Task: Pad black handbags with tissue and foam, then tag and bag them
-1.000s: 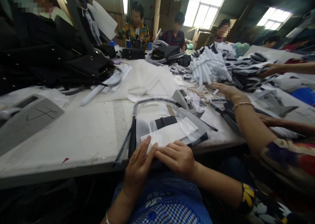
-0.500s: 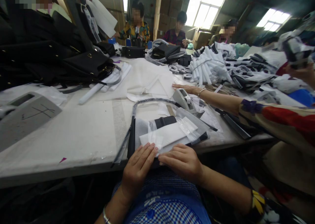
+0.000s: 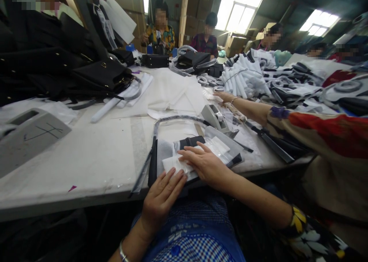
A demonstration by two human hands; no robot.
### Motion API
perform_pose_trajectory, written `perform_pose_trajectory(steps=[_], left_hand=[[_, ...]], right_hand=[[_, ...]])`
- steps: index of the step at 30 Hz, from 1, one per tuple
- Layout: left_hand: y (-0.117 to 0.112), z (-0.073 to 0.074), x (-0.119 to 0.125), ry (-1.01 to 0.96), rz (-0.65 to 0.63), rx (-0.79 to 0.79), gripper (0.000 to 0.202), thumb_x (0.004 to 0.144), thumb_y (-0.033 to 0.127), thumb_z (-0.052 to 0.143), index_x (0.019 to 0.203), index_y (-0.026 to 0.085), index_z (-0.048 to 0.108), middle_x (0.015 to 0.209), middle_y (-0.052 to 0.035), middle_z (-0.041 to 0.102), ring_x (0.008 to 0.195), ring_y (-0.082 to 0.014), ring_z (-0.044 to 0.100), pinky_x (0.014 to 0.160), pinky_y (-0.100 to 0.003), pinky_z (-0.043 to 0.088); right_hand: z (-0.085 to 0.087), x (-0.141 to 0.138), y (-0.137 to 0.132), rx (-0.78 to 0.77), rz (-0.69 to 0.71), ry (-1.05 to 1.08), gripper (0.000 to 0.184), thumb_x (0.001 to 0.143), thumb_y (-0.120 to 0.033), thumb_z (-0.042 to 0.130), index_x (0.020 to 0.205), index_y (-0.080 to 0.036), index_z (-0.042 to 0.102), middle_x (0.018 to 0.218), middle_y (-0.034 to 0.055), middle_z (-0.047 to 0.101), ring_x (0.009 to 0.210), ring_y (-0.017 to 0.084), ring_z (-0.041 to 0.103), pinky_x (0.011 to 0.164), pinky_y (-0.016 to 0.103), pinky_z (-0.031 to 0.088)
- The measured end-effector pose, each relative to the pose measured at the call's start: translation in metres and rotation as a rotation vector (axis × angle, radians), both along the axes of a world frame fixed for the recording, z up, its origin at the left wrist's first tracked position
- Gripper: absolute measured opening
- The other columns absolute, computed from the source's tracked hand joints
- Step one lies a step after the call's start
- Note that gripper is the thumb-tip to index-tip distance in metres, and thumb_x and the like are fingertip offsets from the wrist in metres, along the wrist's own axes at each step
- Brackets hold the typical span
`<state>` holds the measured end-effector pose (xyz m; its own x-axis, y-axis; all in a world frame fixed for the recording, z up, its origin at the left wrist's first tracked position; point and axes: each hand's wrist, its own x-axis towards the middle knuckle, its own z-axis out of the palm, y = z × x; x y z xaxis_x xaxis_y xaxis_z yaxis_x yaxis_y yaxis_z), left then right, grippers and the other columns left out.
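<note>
A black handbag (image 3: 153, 166) lies flat at the table's front edge, its wrapped handle (image 3: 178, 118) arching away from me. White tissue paper (image 3: 172, 163) and translucent wrapping cover much of its upper face. My left hand (image 3: 165, 191) rests with stretched fingers on the paper's near edge. Fingers spread, my right hand (image 3: 205, 164) lies flat on the paper to the right of it. Neither hand grips anything. Just beyond the bag stands a grey tape dispenser (image 3: 211, 116).
A second, larger dispenser (image 3: 34, 135) stands at the left. Black bags (image 3: 57, 70) are heaped behind it. White sheets (image 3: 172, 89) and bundled white tubes (image 3: 244, 78) lie farther back. From the right, a co-worker's arm (image 3: 253, 108) reaches across; other people sit opposite.
My right hand has moved forward from the paper's near edge onto its middle, fingers now spread. My left hand has barely moved. The co-worker's hand at right has shifted slightly away and right.
</note>
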<state>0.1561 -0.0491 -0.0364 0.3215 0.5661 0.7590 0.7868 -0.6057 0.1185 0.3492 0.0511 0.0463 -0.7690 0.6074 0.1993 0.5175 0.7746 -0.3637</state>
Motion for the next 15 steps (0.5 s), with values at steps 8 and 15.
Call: perform_pose_trajectory(steps=[8,15], left_hand=[[0.000,-0.008,-0.002,-0.004,-0.019,-0.004,0.043,0.094,0.007,0.055,0.137,0.016,0.055,0.136,-0.0070,0.062,0.132,-0.0251,0.052,0.112,-0.044,0.042],[0.001,-0.007,-0.002,-0.017,-0.041,0.007,0.041,0.094,0.007,0.054,0.134,0.014,0.057,0.134,-0.0071,0.064,0.133,-0.0273,0.050,0.112,-0.045,0.041]], right_hand=[[0.006,0.007,-0.007,0.059,-0.060,0.075,0.031,0.100,-0.017,0.044,0.128,-0.019,0.059,0.122,0.0075,0.070,0.123,0.019,0.060,0.117,0.046,0.032],[0.006,-0.012,0.002,-0.044,0.006,-0.148,0.061,0.095,-0.007,0.039,0.155,-0.013,0.027,0.131,0.0122,0.065,0.145,0.025,0.036,0.119,0.058,0.022]])
